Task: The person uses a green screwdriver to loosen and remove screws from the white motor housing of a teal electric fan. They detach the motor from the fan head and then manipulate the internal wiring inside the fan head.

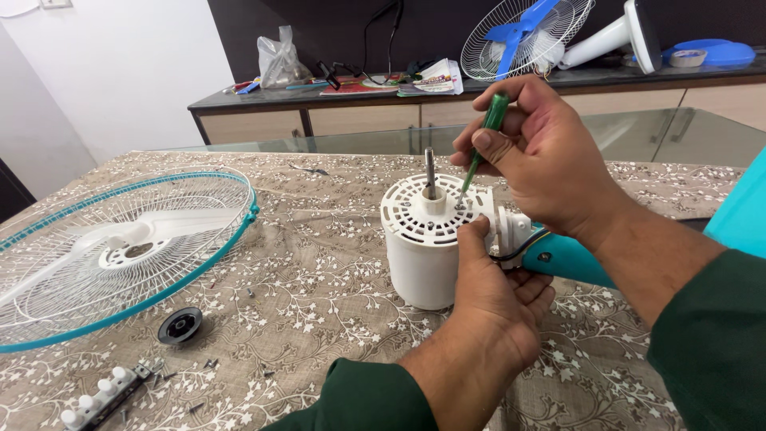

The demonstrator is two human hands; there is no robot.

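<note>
Patterned surface (319, 263) has open room mid-left. Fan guard (120, 247) cut off at left edge. White fan motor housing (423, 247) centre, left hand (491, 299) wrapped round it (fingers partly hidden). Right hand (542, 156) pinches green screwdriver (483, 144), tip on housing top.

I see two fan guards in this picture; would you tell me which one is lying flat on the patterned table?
The teal-rimmed fan guard at the left lies flat on the table; the other guard, with blue blades, stands tilted on the back counter.
</note>
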